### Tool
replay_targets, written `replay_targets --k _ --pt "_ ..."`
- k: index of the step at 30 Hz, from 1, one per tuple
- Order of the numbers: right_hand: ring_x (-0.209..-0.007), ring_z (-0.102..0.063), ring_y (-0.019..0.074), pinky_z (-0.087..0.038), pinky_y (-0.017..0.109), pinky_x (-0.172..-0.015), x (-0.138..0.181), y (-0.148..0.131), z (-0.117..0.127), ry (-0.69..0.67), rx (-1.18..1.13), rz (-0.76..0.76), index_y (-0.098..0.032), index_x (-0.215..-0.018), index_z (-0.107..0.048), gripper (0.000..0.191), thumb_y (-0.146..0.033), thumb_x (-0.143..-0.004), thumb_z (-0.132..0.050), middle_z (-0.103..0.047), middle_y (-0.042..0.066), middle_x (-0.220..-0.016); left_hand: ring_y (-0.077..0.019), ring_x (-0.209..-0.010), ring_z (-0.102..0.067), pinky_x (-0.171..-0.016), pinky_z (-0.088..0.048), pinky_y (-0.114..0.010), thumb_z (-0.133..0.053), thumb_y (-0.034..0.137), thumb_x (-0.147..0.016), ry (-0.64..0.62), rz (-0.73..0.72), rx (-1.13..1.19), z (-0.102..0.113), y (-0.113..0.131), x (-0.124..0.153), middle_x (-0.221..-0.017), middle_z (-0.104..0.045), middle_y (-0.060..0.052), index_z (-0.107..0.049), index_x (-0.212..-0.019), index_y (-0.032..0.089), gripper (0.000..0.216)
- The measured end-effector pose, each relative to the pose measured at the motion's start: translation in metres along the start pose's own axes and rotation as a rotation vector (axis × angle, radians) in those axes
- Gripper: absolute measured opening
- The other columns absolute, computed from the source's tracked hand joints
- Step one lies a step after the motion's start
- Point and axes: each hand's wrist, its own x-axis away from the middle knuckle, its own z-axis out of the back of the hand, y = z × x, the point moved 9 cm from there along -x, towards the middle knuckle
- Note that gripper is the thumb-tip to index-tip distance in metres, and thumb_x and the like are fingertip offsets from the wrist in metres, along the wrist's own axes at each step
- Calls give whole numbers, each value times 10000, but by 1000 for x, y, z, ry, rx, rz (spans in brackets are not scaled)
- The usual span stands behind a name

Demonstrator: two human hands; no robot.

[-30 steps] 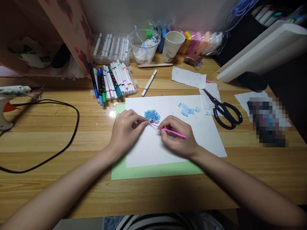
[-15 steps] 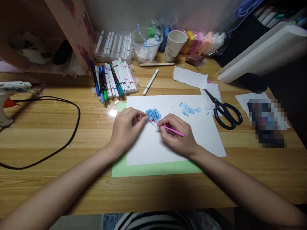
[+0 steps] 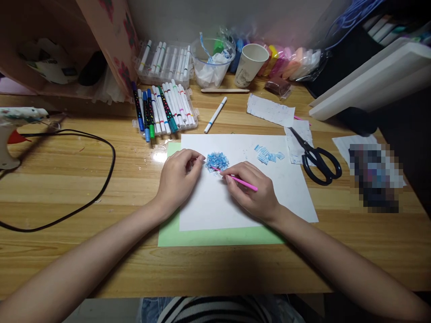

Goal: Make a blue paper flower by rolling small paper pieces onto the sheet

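Note:
My right hand is closed around a thin pink stick, holding it like a pen. The stick's far end touches the near edge of a clump of small blue-and-white bits on a white sheet. Just left of the clump is my left hand, thumb and forefinger pressed together; anything between them is too small to make out. Several blue-streaked paper strips lie farther right on the sheet. Under it, a green sheet shows at the left and front.
Black-handled scissors rest at the right, partly over paper. Behind are a loose marker, a case of markers, a paper cup and a clear tub. A glue gun with a looping black cord lies left.
My left fingertips have moved off the stick's tip and slightly away from the clump. The stick's end now rests at the clump's near edge. The view has shifted a little.

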Motion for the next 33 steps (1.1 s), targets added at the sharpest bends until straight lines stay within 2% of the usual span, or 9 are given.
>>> replay_targets --k 3,7,12,16,20,24,28,33 --pt "-775 -590 197 -452 343 -691 -7 -2 -2 -82 65 26 -201 -956 -598 154 -131 -888 -479 -675 65 -834 -144 -729 -560 -663 -408 -283 -498 279 -896 -2 -3 0 0 0 0 -800 -661 -22 -628 -833 182 174" --pt "-732 -571 197 -440 334 -681 -25 -5 -1 -134 161 84 -192 -866 -593 124 -192 -920 -481 -674 66 -779 -145 -724 -556 -662 -401 -280 -498 280 -895 -4 -12 -12 -1 1 0 -798 -658 -21 -619 -821 179 174" --pt "-670 -522 190 -406 316 -630 -46 -9 -9 -171 280 161 -194 -739 -557 245 -314 -935 -470 -628 59 -692 -146 -707 -538 -647 -383 -274 -489 287 -899 -5 -18 -33 0 2 0 -778 -647 -18 -616 -817 174 188" --pt "-610 -479 167 -372 293 -603 -53 -11 -13 -119 335 175 -195 -669 -512 324 -339 -949 -435 -572 29 -612 -149 -712 -537 -646 -377 -272 -486 281 -897 -10 -23 -39 0 2 0 -778 -644 -15 -618 -826 174 185" --pt "-556 -424 149 -333 279 -564 -52 -12 -15 -20 356 185 -205 -604 -451 348 -276 -944 -439 -499 3 -542 -153 -728 -538 -666 -386 -278 -480 277 -898 -15 -18 -34 0 2 0 -794 -649 -20 -619 -831 172 187" --pt "-571 -428 153 -337 279 -572 -52 -10 -20 -25 351 158 -206 -624 -451 299 -215 -924 -454 -504 3 -560 -151 -722 -534 -666 -385 -278 -482 274 -897 -19 -23 -38 -1 3 0 -789 -646 -19 -614 -817 172 185" --pt "-640 -486 177 -371 299 -631 -55 -6 -17 -112 370 115 -189 -703 -499 209 -230 -908 -493 -578 36 -659 -149 -719 -531 -654 -378 -276 -482 281 -901 -21 -27 -46 -1 3 1 -779 -638 -15 -610 -816 173 187" --pt "-663 -546 168 -395 286 -650 -56 1 -7 -192 215 12 -172 -748 -535 171 -228 -907 -507 -624 41 -715 -149 -715 -530 -641 -375 -274 -488 274 -896 -25 -19 -46 -2 2 1 -771 -633 -12 -603 -801 177 178"
